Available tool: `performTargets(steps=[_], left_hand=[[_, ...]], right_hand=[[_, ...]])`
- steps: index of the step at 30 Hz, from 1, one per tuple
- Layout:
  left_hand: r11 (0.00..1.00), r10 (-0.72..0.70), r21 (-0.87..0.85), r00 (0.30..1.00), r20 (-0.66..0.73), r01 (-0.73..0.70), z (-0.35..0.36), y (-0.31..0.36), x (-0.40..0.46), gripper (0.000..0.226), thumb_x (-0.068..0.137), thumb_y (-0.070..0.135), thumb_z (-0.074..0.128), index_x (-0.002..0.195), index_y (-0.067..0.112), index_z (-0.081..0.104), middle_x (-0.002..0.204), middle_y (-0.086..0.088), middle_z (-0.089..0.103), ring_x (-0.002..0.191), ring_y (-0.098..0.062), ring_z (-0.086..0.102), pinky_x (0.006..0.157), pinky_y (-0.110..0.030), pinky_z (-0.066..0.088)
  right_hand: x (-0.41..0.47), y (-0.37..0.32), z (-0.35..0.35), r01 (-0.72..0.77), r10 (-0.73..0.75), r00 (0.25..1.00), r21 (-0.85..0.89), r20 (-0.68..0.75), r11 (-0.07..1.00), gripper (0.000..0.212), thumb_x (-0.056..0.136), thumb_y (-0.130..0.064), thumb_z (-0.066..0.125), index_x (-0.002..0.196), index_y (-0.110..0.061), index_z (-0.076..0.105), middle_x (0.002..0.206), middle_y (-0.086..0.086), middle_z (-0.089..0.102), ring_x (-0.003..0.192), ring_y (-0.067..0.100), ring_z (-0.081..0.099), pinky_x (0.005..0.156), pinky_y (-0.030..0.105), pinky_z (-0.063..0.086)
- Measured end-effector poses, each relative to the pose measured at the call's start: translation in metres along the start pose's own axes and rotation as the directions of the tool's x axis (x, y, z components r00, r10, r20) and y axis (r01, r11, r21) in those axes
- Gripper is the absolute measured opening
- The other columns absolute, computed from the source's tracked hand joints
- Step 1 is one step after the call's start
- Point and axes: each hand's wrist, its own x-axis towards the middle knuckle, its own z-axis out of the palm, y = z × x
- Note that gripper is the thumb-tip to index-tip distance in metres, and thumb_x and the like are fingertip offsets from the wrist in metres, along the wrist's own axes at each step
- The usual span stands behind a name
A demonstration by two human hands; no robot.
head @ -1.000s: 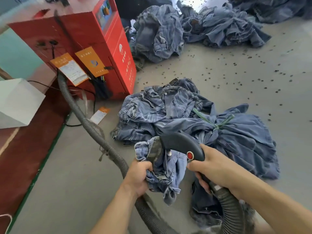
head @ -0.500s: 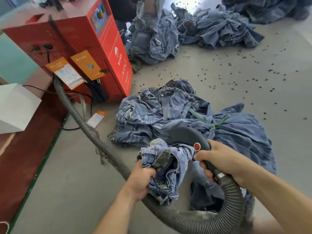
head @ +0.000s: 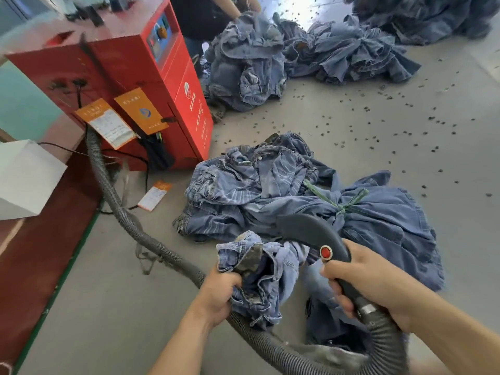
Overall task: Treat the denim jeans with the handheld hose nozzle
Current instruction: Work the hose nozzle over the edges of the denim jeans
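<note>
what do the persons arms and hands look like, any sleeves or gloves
Both forearms are bare as far as the frame shows, with no sleeve in view. The left hand and the right hand wear no gloves, and no watch, ring or wristband shows.

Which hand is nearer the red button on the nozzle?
Right. The right hand grips the nozzle handle just below the red button; the left hand holds bunched jeans further left.

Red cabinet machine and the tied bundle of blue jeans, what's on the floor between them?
In the head view, a small orange-and-white paper tag and the grey ribbed hose.
</note>
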Motion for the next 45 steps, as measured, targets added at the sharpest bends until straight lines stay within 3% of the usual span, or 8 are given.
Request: performTargets(steps=[4, 12, 19, 26, 31, 37, 40, 45], left_hand=[[0.998, 0.052, 0.032, 0.999, -0.005, -0.052, 0.005, 0.006, -0.002, 0.053, 0.054, -0.010, 0.048, 0.092, 0.009, 0.079, 0.106, -0.030, 0.073, 0.103, -0.050, 0.070, 0.088, -0.067, 0.056], [0.982, -0.012, -0.180, 0.963, 0.270, 0.062, 0.003, 0.029, -0.020, 0.040, 0.082, 0.005, 0.066, 0.120, -0.007, 0.067, 0.112, -0.029, 0.073, 0.096, -0.042, 0.075, 0.073, -0.044, 0.062], [0.871, 0.020, -0.465, 0.936, 0.351, 0.156, 0.010, 0.037, -0.018, 0.090, 0.102, 0.073, 0.021, 0.150, 0.002, 0.049, 0.154, -0.027, 0.047, 0.144, -0.041, 0.045, 0.116, -0.053, 0.041], [0.890, 0.038, -0.441, 0.946, 0.323, 0.115, 0.009, 0.023, -0.018, 0.074, 0.106, 0.060, 0.029, 0.142, 0.002, 0.059, 0.150, -0.026, 0.051, 0.141, -0.042, 0.049, 0.116, -0.054, 0.042], [0.851, 0.052, -0.515, 0.959, 0.280, 0.105, 0.003, 0.027, -0.016, 0.069, 0.107, 0.055, 0.034, 0.140, 0.000, 0.060, 0.146, -0.027, 0.056, 0.134, -0.042, 0.056, 0.106, -0.053, 0.050], [0.914, -0.009, -0.376, 0.933, 0.360, 0.154, 0.009, 0.018, -0.018, 0.062, 0.108, 0.050, 0.038, 0.138, 0.003, 0.063, 0.141, -0.023, 0.061, 0.131, -0.037, 0.060, 0.106, -0.047, 0.050], [0.931, 0.009, -0.351, 0.954, 0.300, 0.102, 0.012, 0.033, -0.015, 0.050, 0.098, 0.045, 0.062, 0.124, 0.004, 0.074, 0.127, -0.021, 0.070, 0.121, -0.037, 0.067, 0.096, -0.044, 0.057], [0.913, -0.118, -0.357, 0.964, 0.238, 0.200, 0.014, 0.039, 0.000, 0.059, 0.104, 0.058, 0.045, 0.111, 0.012, 0.080, 0.115, -0.015, 0.076, 0.106, -0.030, 0.074, 0.089, -0.039, 0.059]], right_hand=[[0.001, -0.002, 0.013, -0.097, 0.105, 0.988, -0.075, 0.110, 0.993, 0.026, 0.086, -0.014, 0.072, 0.097, -0.014, 0.049, 0.071, 0.017, 0.056, 0.048, 0.025, 0.048, 0.049, 0.035, 0.048], [-0.006, -0.002, 0.010, 0.073, -0.099, 0.984, -0.172, -0.151, 0.982, 0.016, 0.094, -0.010, 0.063, 0.101, -0.011, 0.049, 0.065, 0.024, 0.059, 0.050, 0.030, 0.050, 0.049, 0.038, 0.049], [-0.028, -0.017, 0.045, 0.101, -0.082, 0.995, -0.461, 0.061, 0.882, 0.021, 0.089, -0.027, 0.066, 0.100, -0.020, 0.050, 0.064, 0.013, 0.065, 0.047, 0.025, 0.058, 0.054, 0.035, 0.045], [0.000, -0.017, 0.040, 0.178, -0.273, 0.935, -0.370, -0.225, 0.912, 0.017, 0.094, -0.013, 0.063, 0.101, -0.017, 0.049, 0.057, 0.020, 0.061, 0.043, 0.027, 0.052, 0.045, 0.033, 0.044], [-0.018, -0.020, 0.029, 0.023, -0.035, 0.999, -0.335, -0.032, 0.942, 0.018, 0.084, -0.023, 0.068, 0.090, -0.033, 0.054, 0.065, 0.021, 0.065, 0.047, 0.030, 0.056, 0.045, 0.034, 0.046], [0.007, -0.032, 0.029, 0.065, -0.099, 0.975, -0.171, -0.199, 0.983, 0.018, 0.096, -0.003, 0.063, 0.098, -0.011, 0.047, 0.063, 0.016, 0.054, 0.047, 0.027, 0.049, 0.046, 0.036, 0.045], [-0.013, -0.022, 0.017, 0.084, -0.140, 0.968, -0.252, -0.210, 0.964, 0.019, 0.094, -0.009, 0.067, 0.097, -0.011, 0.048, 0.061, 0.023, 0.058, 0.044, 0.030, 0.051, 0.045, 0.036, 0.046], [-0.029, -0.020, 0.019, 0.053, -0.138, 0.981, -0.493, -0.138, 0.868, 0.025, 0.088, -0.010, 0.077, 0.100, -0.008, 0.055, 0.063, 0.025, 0.066, 0.045, 0.033, 0.059, 0.043, 0.025, 0.045]])
